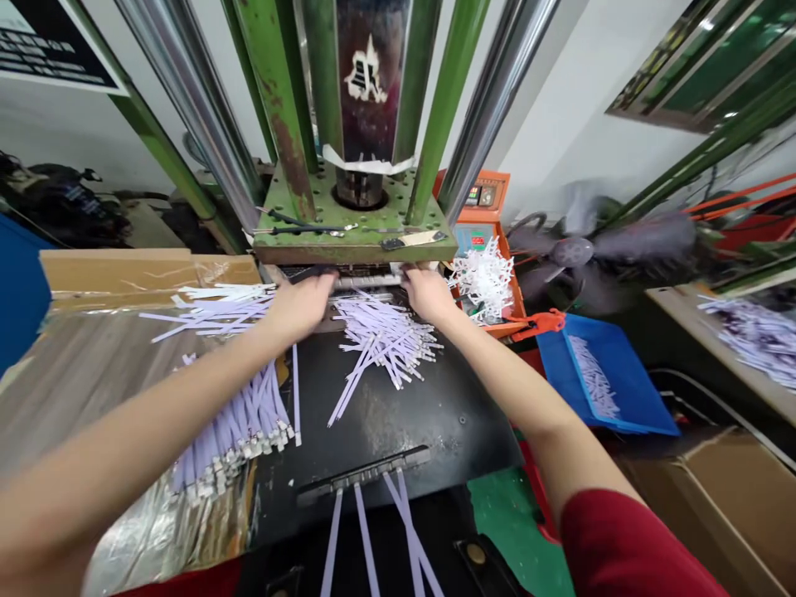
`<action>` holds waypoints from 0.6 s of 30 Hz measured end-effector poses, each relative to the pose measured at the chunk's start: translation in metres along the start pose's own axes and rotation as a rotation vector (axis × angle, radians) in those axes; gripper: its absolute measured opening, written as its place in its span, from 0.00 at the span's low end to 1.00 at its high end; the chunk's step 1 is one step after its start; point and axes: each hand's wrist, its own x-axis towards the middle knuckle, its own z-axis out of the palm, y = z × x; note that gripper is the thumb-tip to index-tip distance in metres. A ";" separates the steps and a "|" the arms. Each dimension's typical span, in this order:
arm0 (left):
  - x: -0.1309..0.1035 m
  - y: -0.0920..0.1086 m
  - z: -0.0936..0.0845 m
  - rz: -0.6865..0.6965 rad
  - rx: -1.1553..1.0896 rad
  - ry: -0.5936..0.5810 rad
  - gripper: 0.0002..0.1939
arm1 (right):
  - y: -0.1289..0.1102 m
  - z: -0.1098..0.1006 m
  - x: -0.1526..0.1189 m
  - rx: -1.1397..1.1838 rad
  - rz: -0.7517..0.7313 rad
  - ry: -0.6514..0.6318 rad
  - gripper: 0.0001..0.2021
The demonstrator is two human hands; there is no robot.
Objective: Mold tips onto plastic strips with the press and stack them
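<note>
My left hand (303, 305) and my right hand (430, 294) reach under the press's green plate (354, 247). Between them lies a narrow metal mould bar (368, 282), its two ends gripped by my closed fingers, which are partly hidden by the plate. Just below the bar, a loose pile of pale lilac flat strips with small end pieces (382, 336) lies on the black table (435, 414). At the table's front edge rests a second mould bar (364, 475), several lilac strips (366, 531) hanging from it toward me.
Bundled strips (233, 427) lie on the cardboard-covered surface (80, 356) at left. To the right stand an orange control box (488, 191) with a white heap of plastic scraps (483, 280), orange-handled cutters (538, 322), a blue bin (640, 398) and a spinning fan (573, 251).
</note>
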 end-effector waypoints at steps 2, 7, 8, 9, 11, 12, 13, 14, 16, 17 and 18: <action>-0.044 0.022 -0.002 0.097 -0.020 -0.050 0.18 | 0.004 -0.016 -0.061 0.094 -0.142 -0.030 0.10; -0.138 0.085 0.006 0.270 -0.209 -0.238 0.12 | 0.012 -0.038 -0.180 0.356 -0.334 -0.270 0.03; -0.146 0.093 0.008 0.271 -0.219 -0.270 0.11 | 0.012 -0.038 -0.192 0.362 -0.313 -0.297 0.02; -0.150 0.098 0.009 0.271 -0.221 -0.296 0.11 | 0.010 -0.038 -0.201 0.353 -0.283 -0.300 0.02; -0.152 0.097 0.006 0.248 -0.213 -0.330 0.09 | 0.003 -0.036 -0.213 0.321 -0.234 -0.242 0.03; -0.152 0.091 0.002 0.230 -0.213 -0.348 0.08 | -0.004 -0.035 -0.218 0.318 -0.229 -0.202 0.04; -0.153 0.084 -0.003 0.210 -0.218 -0.373 0.08 | -0.011 -0.033 -0.222 0.331 -0.239 -0.175 0.06; -0.156 0.076 -0.008 0.195 -0.227 -0.406 0.09 | -0.020 -0.030 -0.225 0.354 -0.266 -0.170 0.09; -0.166 0.062 -0.018 0.196 -0.239 -0.498 0.10 | -0.037 -0.022 -0.231 0.369 -0.334 -0.195 0.14; -0.173 0.057 -0.021 0.207 -0.233 -0.545 0.11 | -0.045 -0.017 -0.234 0.348 -0.357 -0.201 0.14; -0.182 0.054 -0.022 0.216 -0.215 -0.573 0.12 | -0.051 -0.012 -0.236 0.313 -0.371 -0.196 0.12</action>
